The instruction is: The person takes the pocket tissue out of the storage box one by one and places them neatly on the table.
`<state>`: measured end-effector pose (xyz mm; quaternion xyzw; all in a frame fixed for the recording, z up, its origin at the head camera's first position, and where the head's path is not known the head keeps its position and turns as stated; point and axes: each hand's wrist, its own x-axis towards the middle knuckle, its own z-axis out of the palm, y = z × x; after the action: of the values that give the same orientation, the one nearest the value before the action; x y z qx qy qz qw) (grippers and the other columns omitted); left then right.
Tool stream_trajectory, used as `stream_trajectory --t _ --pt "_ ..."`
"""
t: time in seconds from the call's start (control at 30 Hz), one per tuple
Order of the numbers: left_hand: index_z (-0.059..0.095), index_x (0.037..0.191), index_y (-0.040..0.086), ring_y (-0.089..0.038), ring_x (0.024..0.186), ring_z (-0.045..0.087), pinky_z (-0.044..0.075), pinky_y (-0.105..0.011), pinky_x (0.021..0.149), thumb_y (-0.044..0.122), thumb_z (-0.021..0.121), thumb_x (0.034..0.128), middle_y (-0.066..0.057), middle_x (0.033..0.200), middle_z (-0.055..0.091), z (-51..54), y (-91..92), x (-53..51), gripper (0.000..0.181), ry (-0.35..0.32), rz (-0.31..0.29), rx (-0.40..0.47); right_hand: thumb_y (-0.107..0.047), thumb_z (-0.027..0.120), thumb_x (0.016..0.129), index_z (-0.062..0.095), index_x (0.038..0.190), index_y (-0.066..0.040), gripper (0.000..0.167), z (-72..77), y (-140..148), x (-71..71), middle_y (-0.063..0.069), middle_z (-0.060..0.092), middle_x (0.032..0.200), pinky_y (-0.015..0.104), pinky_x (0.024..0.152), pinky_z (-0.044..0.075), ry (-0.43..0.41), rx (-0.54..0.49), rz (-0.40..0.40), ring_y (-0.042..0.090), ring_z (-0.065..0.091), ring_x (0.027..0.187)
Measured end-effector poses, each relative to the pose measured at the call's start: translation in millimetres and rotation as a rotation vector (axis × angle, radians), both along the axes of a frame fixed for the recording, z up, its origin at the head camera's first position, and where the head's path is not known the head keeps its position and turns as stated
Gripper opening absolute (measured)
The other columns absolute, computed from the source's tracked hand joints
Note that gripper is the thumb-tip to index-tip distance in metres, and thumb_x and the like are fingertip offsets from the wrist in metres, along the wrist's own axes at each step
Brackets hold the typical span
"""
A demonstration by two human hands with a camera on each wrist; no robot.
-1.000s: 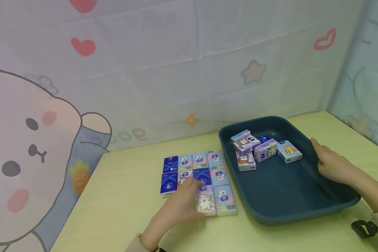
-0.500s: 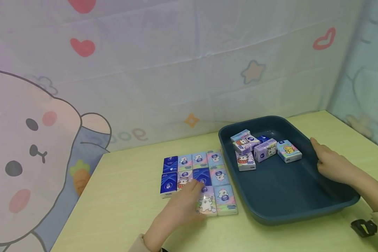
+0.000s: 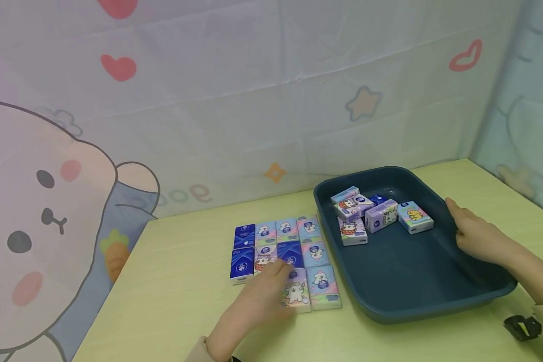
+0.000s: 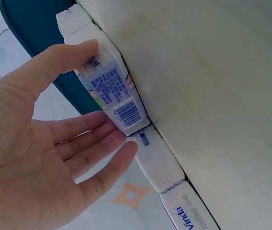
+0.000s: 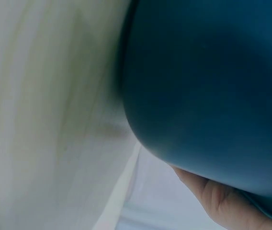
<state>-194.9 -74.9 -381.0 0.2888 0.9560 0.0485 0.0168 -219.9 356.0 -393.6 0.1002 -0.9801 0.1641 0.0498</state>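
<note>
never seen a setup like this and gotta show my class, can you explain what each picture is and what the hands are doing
There is no machine here, just someone's bare left hand and right hand. The wide picture comes from a camera worn on the head, looking forward and down; the two close ones come from cameras on each wrist. On the table lie small packs, side by side, and a tray with more packs inside. The left hand holds a purple pack; the right hand touches the tray's rim.
</note>
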Motion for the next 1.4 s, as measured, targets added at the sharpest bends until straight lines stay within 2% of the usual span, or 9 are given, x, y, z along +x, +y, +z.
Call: stream_trajectory --t 0.17,0.27,0.4,0.57,0.77,0.93,1.13,1.3,1.4 --pt "0.049 0.137 0.007 -0.021 0.117 0.056 0.05 -0.037 0.099 0.038 0.081 0.0734 -0.006 0.131 0.056 -0.4 2.0 -0.6 0.078 0.003 0.0 -0.007 0.009 0.04 0.084 0.003 0.142 0.023 0.071 -0.1 2 0.4 0.053 0.028 0.133 0.046 0.066 0.046 0.001 0.0 -0.007 0.064 0.036 0.119" --pt "0.047 0.139 0.007 -0.024 0.124 0.053 0.047 -0.04 0.104 0.045 0.077 0.0769 -0.008 0.137 0.053 -0.2 3.7 -0.9 0.079 -0.01 0.011 0.002 0.008 0.04 0.083 0.003 0.142 0.023 0.071 0.1 2 0.3 0.052 0.028 0.133 0.049 0.069 0.047 -0.002 -0.001 -0.011 0.064 0.036 0.119" --pt "0.042 0.144 0.008 -0.026 0.134 0.046 0.041 -0.044 0.11 0.052 0.066 0.0848 -0.008 0.146 0.047 1.7 6.5 -0.6 0.077 0.002 0.005 0.025 0.009 0.041 0.082 0.005 0.141 0.024 0.071 0.3 0 -0.8 0.053 0.029 0.132 0.044 0.065 0.046 0.005 -0.003 -0.006 0.063 0.039 0.117" --pt "0.036 0.148 0.012 -0.024 0.141 0.038 0.038 -0.049 0.111 0.052 0.056 0.0918 -0.005 0.152 0.04 10.0 15.6 -1.2 0.072 0.118 -0.072 0.031 0.009 0.04 0.082 0.007 0.141 0.025 0.069 -0.4 -2 -1.7 0.053 0.029 0.132 0.048 0.067 0.048 0.011 -0.011 -0.004 0.063 0.04 0.117" --pt "0.029 0.151 0.016 -0.02 0.146 0.03 0.033 -0.046 0.115 0.052 0.05 0.0947 -0.002 0.158 0.03 30.8 45.5 -10.8 0.071 0.279 -0.17 -0.082 0.009 0.04 0.082 0.006 0.141 0.024 0.07 -0.6 -1 -1.6 0.053 0.028 0.133 0.05 0.069 0.048 0.01 -0.011 -0.011 0.064 0.037 0.119" --pt "0.025 0.153 0.018 -0.017 0.148 0.024 0.031 -0.043 0.117 0.056 0.044 0.0959 0.0 0.16 0.026 47.4 78.2 -25.4 0.071 0.361 -0.238 -0.199 0.009 0.04 0.082 0.006 0.141 0.025 0.07 -0.1 0 -1.4 0.053 0.03 0.132 0.049 0.069 0.048 0.015 -0.011 -0.01 0.063 0.038 0.118" --pt "0.022 0.154 0.019 -0.015 0.149 0.02 0.029 -0.041 0.119 0.056 0.044 0.0959 0.002 0.161 0.023 62.3 121.2 -51.6 0.072 0.346 -0.3 -0.303 0.009 0.04 0.082 0.007 0.141 0.025 0.069 0.5 3 -0.5 0.052 0.029 0.133 0.056 0.075 0.048 0.024 -0.025 -0.009 0.063 0.037 0.119" --pt "0.019 0.154 0.021 -0.012 0.149 0.019 0.027 -0.038 0.119 0.053 0.053 0.0929 0.004 0.161 0.021 62.9 152.4 -77.2 0.077 0.34 -0.334 -0.45 0.009 0.039 0.082 0.009 0.141 0.025 0.068 -1.3 3 -2.2 0.051 0.029 0.134 0.062 0.081 0.046 0.029 -0.036 -0.005 0.062 0.036 0.121" --pt "0.016 0.155 0.022 -0.01 0.149 0.018 0.027 -0.035 0.119 0.048 0.056 0.093 0.006 0.162 0.018 61.2 167.3 -88.2 0.078 0.378 -0.363 -0.561 0.008 0.039 0.082 0.009 0.141 0.025 0.068 -1.9 1 -2.9 0.051 0.03 0.134 0.061 0.081 0.047 0.026 -0.045 -0.002 0.062 0.037 0.121"
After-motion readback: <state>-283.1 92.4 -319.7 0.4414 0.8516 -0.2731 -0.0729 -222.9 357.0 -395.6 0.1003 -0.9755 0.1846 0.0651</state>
